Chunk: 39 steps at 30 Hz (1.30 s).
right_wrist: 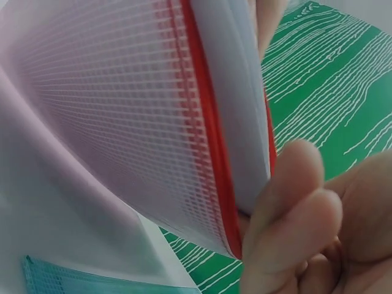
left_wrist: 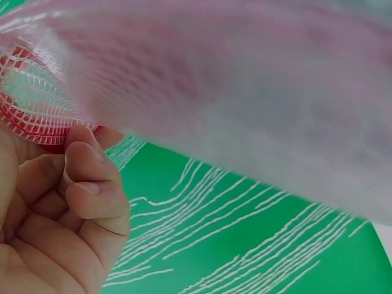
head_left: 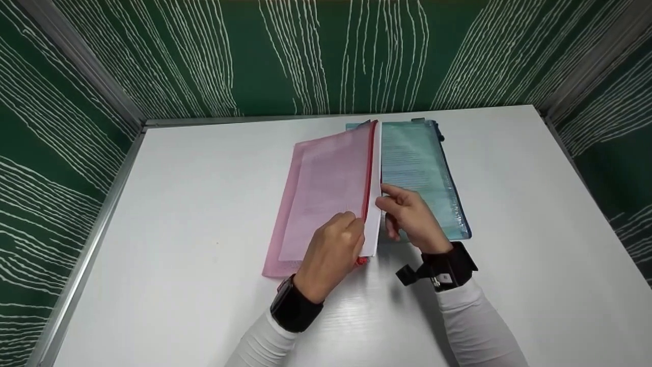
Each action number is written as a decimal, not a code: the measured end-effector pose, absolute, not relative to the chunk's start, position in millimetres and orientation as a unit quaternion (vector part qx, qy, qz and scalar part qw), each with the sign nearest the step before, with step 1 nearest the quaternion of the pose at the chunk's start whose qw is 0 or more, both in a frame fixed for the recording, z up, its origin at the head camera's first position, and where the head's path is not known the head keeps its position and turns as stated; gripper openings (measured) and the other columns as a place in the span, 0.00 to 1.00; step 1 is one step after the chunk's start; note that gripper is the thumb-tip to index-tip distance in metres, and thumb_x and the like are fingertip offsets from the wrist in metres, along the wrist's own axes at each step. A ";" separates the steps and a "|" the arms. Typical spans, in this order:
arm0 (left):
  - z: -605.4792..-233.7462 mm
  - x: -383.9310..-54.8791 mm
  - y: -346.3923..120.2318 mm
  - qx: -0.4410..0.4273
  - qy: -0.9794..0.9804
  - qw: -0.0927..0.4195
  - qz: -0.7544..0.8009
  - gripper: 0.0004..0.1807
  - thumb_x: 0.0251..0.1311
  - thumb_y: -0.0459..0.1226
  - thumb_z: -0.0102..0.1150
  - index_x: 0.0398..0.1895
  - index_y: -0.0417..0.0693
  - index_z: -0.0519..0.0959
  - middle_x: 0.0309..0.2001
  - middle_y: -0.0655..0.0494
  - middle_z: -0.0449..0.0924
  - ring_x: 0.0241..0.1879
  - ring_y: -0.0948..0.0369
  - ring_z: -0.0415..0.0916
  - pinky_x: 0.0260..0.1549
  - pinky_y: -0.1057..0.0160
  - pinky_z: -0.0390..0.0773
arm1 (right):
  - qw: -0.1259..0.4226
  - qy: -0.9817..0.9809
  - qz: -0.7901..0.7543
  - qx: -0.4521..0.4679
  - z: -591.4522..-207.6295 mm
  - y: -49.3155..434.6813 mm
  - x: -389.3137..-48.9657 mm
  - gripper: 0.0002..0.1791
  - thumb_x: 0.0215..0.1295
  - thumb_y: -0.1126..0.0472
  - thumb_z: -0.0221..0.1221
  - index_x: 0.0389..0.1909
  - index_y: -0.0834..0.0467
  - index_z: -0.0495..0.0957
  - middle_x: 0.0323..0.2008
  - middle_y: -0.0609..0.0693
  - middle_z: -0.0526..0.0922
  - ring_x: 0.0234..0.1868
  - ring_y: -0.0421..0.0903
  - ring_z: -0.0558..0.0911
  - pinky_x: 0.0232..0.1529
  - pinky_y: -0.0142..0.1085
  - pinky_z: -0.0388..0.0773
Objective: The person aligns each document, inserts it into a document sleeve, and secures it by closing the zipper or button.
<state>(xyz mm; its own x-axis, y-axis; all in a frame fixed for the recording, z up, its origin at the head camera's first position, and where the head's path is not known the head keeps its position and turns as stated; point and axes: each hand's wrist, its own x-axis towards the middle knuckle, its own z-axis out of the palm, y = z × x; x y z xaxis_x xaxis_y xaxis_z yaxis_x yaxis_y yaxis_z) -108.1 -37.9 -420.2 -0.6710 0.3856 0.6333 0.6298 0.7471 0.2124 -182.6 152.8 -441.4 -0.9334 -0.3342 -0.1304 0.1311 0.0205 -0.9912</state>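
A pink mesh zip pouch [head_left: 326, 173] stands partly lifted off the table, its red zipper edge parted along the right side. White paper sheets [head_left: 371, 239] sit inside it and show through the opening. With curled fingers, my left hand [head_left: 331, 252] pinches the zipper edge near its lower end. Thumb and index finger of my right hand [head_left: 413, 216] pinch the opening's far side at the sheets, about midway up; the right wrist view shows these fingertips [right_wrist: 300, 168] right at the red edge. Behind lies a teal mesh zip pouch [head_left: 420, 168], partly covered by the pink one.
The white table [head_left: 178, 204] extends on both sides of the pouches. Green panels with white wavy lines [head_left: 285, 61] enclose its back and sides, joined by grey metal rails [head_left: 97, 219]. Dark wrist straps [head_left: 298, 308] with cameras sit over white sleeves.
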 end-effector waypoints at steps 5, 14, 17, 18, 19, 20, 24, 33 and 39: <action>-419.9 -107.2 -37.1 -0.292 -0.885 0.292 -0.215 0.14 0.60 0.22 0.62 0.20 0.43 0.75 0.23 0.55 0.68 0.24 0.63 0.67 0.22 0.69 0.68 | 0.167 0.704 -0.686 -0.075 -441.3 150.2 -181.0 0.29 0.78 0.65 0.53 0.76 0.68 0.62 0.25 0.51 0.77 0.09 0.38 0.70 0.11 0.30 0.67; -416.5 -106.2 -36.8 -0.309 -0.873 0.291 -0.239 0.10 0.63 0.24 0.62 0.25 0.41 0.78 0.24 0.55 0.68 0.25 0.63 0.67 0.24 0.69 0.70 | 0.146 0.741 -0.648 -0.100 -442.9 143.2 -179.9 0.23 0.75 0.70 0.52 0.68 0.70 0.72 0.22 0.48 0.80 0.13 0.37 0.74 0.16 0.30 0.74; -416.1 -106.3 -38.0 -0.309 -0.873 0.286 -0.245 0.07 0.64 0.24 0.62 0.28 0.40 0.81 0.25 0.55 0.68 0.26 0.63 0.66 0.25 0.69 0.70 | 0.136 0.744 -0.648 -0.095 -442.9 141.6 -179.6 0.21 0.75 0.70 0.53 0.66 0.71 0.74 0.28 0.50 0.85 0.21 0.36 0.78 0.22 0.29 0.77; -416.0 -106.3 -38.5 -0.309 -0.873 0.282 -0.252 0.07 0.65 0.25 0.62 0.29 0.39 0.82 0.25 0.55 0.68 0.26 0.63 0.66 0.25 0.69 0.70 | 0.134 0.742 -0.650 -0.093 -443.0 141.2 -179.5 0.21 0.75 0.70 0.53 0.66 0.71 0.74 0.32 0.52 0.87 0.25 0.35 0.81 0.26 0.28 0.79; -415.7 -106.3 -39.0 -0.307 -0.872 0.276 -0.261 0.06 0.66 0.25 0.61 0.30 0.38 0.82 0.25 0.55 0.68 0.25 0.63 0.66 0.25 0.69 0.70 | 0.133 0.741 -0.652 -0.091 -443.1 140.8 -179.3 0.21 0.75 0.70 0.53 0.66 0.72 0.73 0.36 0.54 0.88 0.29 0.34 0.83 0.30 0.27 0.80; -415.8 -106.8 -39.7 -0.306 -0.871 0.270 -0.273 0.05 0.66 0.25 0.61 0.31 0.37 0.83 0.25 0.55 0.69 0.25 0.63 0.65 0.25 0.69 0.70 | 0.132 0.738 -0.656 -0.088 -443.0 140.2 -179.0 0.22 0.75 0.70 0.54 0.66 0.72 0.73 0.40 0.57 0.89 0.33 0.34 0.84 0.33 0.27 0.82; -413.9 -107.7 -43.7 -0.298 -0.864 0.242 -0.326 0.06 0.69 0.27 0.61 0.37 0.34 0.86 0.25 0.53 0.71 0.24 0.63 0.67 0.24 0.70 0.69 | 0.119 0.736 -0.661 -0.083 -441.0 138.4 -177.6 0.22 0.76 0.69 0.55 0.66 0.73 0.72 0.48 0.64 0.87 0.40 0.34 0.86 0.40 0.28 0.83; -409.3 -112.5 -54.4 -0.290 -0.838 0.206 -0.413 0.08 0.70 0.29 0.62 0.45 0.32 0.86 0.30 0.49 0.78 0.28 0.61 0.73 0.27 0.69 0.74 | 0.085 0.736 -0.667 -0.084 -432.2 136.3 -170.0 0.07 0.74 0.69 0.57 0.46 0.69 0.76 0.36 0.51 0.85 0.37 0.40 0.84 0.41 0.32 0.83; -401.9 -112.7 -64.4 -0.315 -0.810 0.165 -0.467 0.15 0.65 0.37 0.70 0.49 0.34 0.85 0.33 0.50 0.79 0.29 0.62 0.76 0.30 0.69 0.78 | 0.058 0.698 -0.709 -0.086 -425.8 134.0 -165.2 0.04 0.75 0.72 0.55 0.45 0.69 0.77 0.39 0.53 0.82 0.40 0.42 0.86 0.46 0.36 0.85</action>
